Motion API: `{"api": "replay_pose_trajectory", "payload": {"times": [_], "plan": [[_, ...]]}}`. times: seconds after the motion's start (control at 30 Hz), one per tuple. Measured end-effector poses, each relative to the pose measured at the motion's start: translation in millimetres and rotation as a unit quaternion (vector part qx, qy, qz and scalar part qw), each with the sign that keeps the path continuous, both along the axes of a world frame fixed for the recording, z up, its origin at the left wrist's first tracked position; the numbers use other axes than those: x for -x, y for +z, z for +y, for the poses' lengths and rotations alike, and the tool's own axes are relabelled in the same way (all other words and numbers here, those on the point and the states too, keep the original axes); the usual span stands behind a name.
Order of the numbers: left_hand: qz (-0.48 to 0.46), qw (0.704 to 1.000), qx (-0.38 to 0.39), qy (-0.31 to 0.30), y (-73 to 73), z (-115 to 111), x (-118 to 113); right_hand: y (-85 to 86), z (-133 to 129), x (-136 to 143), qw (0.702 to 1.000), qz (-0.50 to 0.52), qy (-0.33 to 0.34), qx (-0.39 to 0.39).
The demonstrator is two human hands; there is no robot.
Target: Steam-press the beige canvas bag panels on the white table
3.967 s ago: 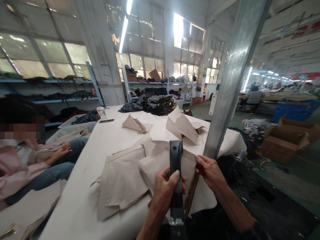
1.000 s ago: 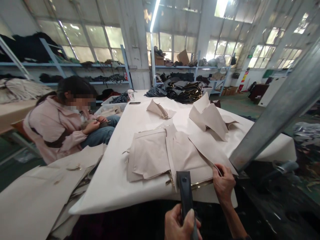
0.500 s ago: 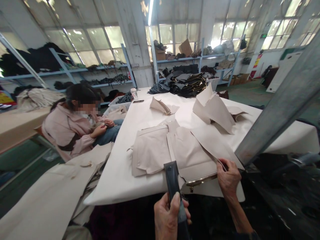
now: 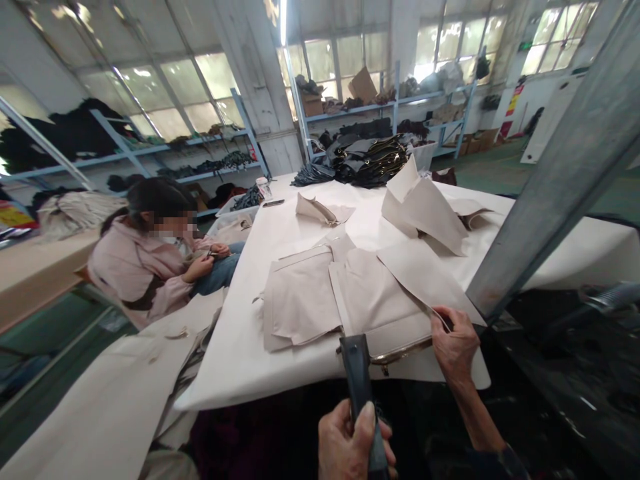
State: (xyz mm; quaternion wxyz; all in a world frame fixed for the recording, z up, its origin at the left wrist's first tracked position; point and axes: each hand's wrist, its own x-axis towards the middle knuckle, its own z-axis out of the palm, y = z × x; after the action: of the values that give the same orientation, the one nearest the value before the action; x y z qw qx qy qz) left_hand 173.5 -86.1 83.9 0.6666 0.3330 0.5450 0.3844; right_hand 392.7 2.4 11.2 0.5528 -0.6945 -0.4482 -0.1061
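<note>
A long dark tool (image 4: 358,373) is gripped in my left hand (image 4: 350,440), its far end over the table's front edge beside the beige pieces. My right hand (image 4: 454,343) pinches the edge of a beige panel (image 4: 425,273). That panel lies partly over a beige piece with a zipper (image 4: 383,300), whose metal teeth run along the table edge with a pull hanging down. Left of it lies another flat beige piece (image 4: 300,300), touching it.
A slanted metal post (image 4: 550,180) stands at the right. Folded beige pieces (image 4: 425,207) and a dark pile (image 4: 370,160) sit further back on the white table (image 4: 230,360). At the left a seated person (image 4: 155,253) holds something small, near more beige material (image 4: 110,393).
The view has shifted a little. The tool in my left hand has moved slightly right and down, and its far end has turned. My right hand still pinches the panel.
</note>
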Motion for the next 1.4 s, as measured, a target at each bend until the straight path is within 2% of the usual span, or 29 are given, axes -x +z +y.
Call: {"api": "replay_pose_trajectory", "payload": {"times": [0.17,0.37,0.47,0.63,0.77,0.87,1.03,1.23,1.4], "plan": [[0.028,0.999,-0.045,0.002,7.4,9,-6,1.1,-1,1,1.000,0.010,-0.004,-0.008],[0.018,0.999,-0.026,-0.017,-1.3,-9,-12,0.3,-2,-1,1.000,0.023,0.000,-0.005],[0.025,0.999,-0.039,-0.013,-1.6,-10,-12,0.2,-2,-1,1.000,0.023,0.000,-0.005],[0.067,0.995,-0.064,0.025,9.9,-2,8,0.8,0,-1,1.000,0.021,-0.002,-0.004],[0.083,0.993,-0.061,0.061,17.6,-11,30,-0.1,1,0,1.000,0.024,-0.004,-0.002],[0.077,0.994,-0.061,0.046,17.2,-24,33,0.4,1,0,1.000,0.023,-0.006,0.002],[0.043,0.998,-0.040,-0.013,7.2,-35,18,3.5,-2,1,1.000,0.015,-0.004,0.007],[0.031,0.997,-0.048,-0.059,5.6,-21,8,4.2,-3,1,1.000,0.007,-0.004,0.016],[0.011,0.994,-0.098,-0.036,12.7,-3,5,4.9,-4,1,1.000,0.004,-0.004,0.019]]}}
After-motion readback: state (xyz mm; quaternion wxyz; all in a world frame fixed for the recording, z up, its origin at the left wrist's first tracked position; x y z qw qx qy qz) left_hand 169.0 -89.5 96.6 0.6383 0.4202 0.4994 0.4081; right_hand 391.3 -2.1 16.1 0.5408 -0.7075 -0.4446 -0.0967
